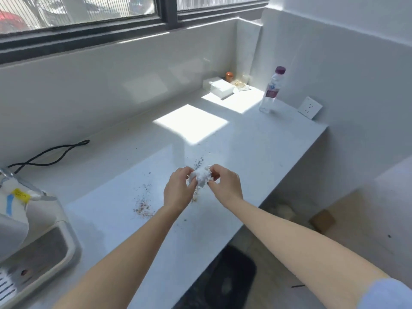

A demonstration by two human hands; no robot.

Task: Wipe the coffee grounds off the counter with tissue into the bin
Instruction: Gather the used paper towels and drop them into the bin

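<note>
Tissue (201, 177), white and crumpled into a wad, sits between your two hands just above the table (256, 139), near its middle. Your left hand (178, 190) pinches the wad's left side with thumb and fingertips closed on it; your right hand (225, 184) pinches the right side the same way, so both hold the one wad between them. Coffee grounds (142, 206) lie scattered on the white surface: a denser reddish-brown patch to the left of your left wrist, a thinner trail of specks running up from it, a dark sprinkle just beyond the wad, and a few stray specks nearer the front edge. Bin (225, 279), dark, stands on the floor below the table's front edge, between your forearms; its contents cannot be made out. Coffee machine (29, 237), pale grey with a drip tray, occupies the near left corner, a black cable (55, 152) looping behind it. Water bottle (273, 90) with a purple cap stands upright at the far right, beside a wall socket (310, 107). White box (219, 88) and a small orange-lidded item (229, 76) sit in the far corner under the window (89, 10).
</note>
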